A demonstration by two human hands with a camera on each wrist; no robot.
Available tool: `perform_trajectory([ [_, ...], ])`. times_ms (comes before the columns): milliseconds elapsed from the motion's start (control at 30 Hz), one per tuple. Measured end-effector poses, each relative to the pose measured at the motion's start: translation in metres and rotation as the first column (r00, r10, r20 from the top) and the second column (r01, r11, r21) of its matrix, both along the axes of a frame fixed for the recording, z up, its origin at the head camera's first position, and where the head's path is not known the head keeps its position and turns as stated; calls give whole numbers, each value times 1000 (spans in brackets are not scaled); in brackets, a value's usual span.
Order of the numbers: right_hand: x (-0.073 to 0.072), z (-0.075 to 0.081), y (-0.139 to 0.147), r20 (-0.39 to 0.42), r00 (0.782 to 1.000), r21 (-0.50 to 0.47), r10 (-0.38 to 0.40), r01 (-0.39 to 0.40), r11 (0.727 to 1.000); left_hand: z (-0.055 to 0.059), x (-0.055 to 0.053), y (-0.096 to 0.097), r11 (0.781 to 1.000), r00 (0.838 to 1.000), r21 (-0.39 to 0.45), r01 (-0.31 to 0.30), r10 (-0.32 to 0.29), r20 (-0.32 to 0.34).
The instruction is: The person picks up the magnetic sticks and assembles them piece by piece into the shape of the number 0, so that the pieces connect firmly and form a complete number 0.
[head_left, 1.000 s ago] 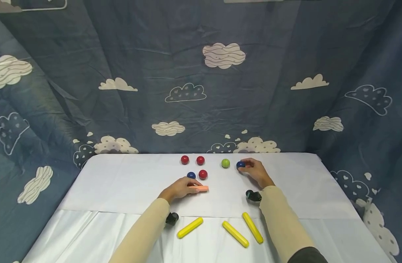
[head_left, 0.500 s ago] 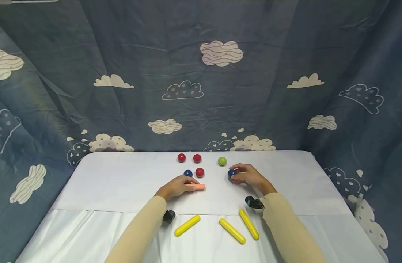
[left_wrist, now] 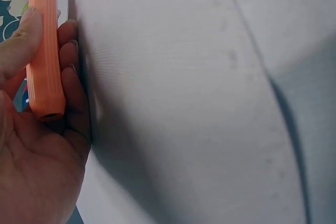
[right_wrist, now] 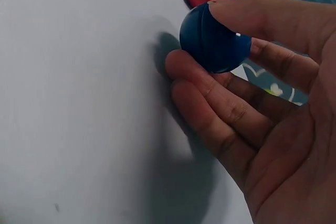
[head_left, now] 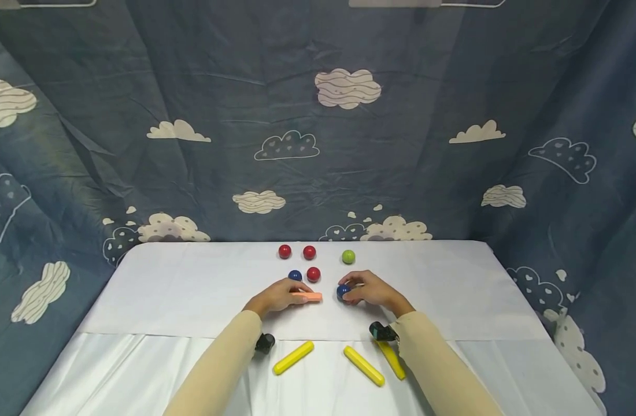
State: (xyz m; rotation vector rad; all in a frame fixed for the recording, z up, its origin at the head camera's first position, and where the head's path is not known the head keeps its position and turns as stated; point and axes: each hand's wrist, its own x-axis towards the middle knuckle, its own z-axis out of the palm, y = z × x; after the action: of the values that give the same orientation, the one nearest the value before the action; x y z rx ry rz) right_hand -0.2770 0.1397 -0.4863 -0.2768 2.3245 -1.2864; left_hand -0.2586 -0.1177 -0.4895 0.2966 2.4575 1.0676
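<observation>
My left hand holds a ribbed orange stick near the middle of the white table. In the left wrist view the thumb lies along one side of the orange stick and fingers curl on the other. A glossy blue ball is pinched by my right hand, a short way right of the stick's end. The right wrist view shows that blue ball between thumb and fingertips, close to the cloth. Just beyond the left hand sit a second blue ball, partly hidden, and a red ball.
Two more red balls and a green ball rest along the far edge. Nearer lie three yellow sticks, the rightmost partly covered by the right wrist camera. A cloud-patterned curtain hangs behind.
My right hand has carried the blue ball leftward and nearer to me, away from the green ball and close to the orange stick. The left hand keeps its hold, nearly still.
</observation>
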Motion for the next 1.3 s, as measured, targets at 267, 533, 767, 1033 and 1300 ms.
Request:
perform_trajectory([
  [267,1,0,-16,-3,999,2,34,-34,999,1,-2,2,1000,1000,-5,11,-11,-20],
  [533,3,-6,-22,-34,996,6,80,-80,997,0,0,4,999,999,25,28,-27,-29],
  [767,5,-4,-26,-28,997,-4,69,-69,998,-1,0,5,1000,1000,8,9,-9,-3],
  [1033,6,-5,-28,-20,999,-1,33,-33,999,-1,0,4,1000,1000,7,28,-28,-9],
  [1300,1,-10,-27,-8,999,-30,34,-35,999,10,-3,0,997,997,-31,69,-68,21],
])
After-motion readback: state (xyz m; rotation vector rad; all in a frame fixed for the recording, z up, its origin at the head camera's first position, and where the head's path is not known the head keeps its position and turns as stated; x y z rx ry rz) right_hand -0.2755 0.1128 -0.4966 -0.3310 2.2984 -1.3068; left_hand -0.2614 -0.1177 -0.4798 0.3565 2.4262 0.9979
